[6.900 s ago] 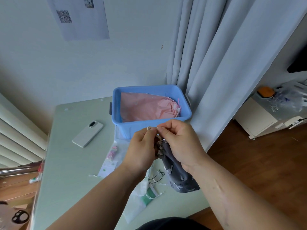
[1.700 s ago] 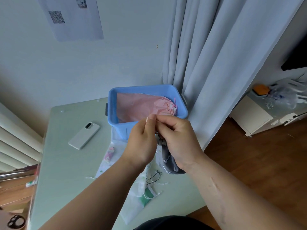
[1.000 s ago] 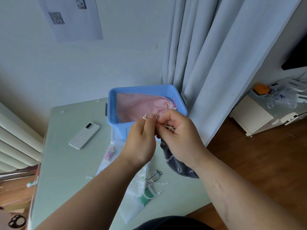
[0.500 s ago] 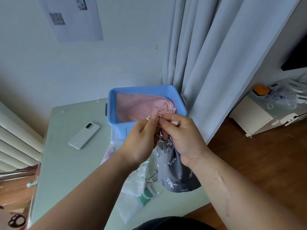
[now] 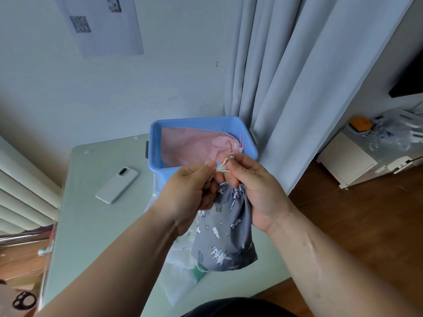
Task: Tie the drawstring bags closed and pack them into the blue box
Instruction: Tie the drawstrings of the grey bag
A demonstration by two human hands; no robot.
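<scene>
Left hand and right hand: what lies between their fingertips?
A cream drawstring of the grey bag, pinched by left hand and right hand; head view shows it.

Both arms on my feed are bare from the wrists back to the frame's edge. The left hand [image 5: 187, 193] and right hand [image 5: 258, 193] are bare as well. Along the right forearm [image 5: 320, 266] I see a long, thin, scar-like line with a few small marks lower down. At the bottom edge I make out dark, near-black clothing [image 5: 233, 308], its cut hidden.
</scene>
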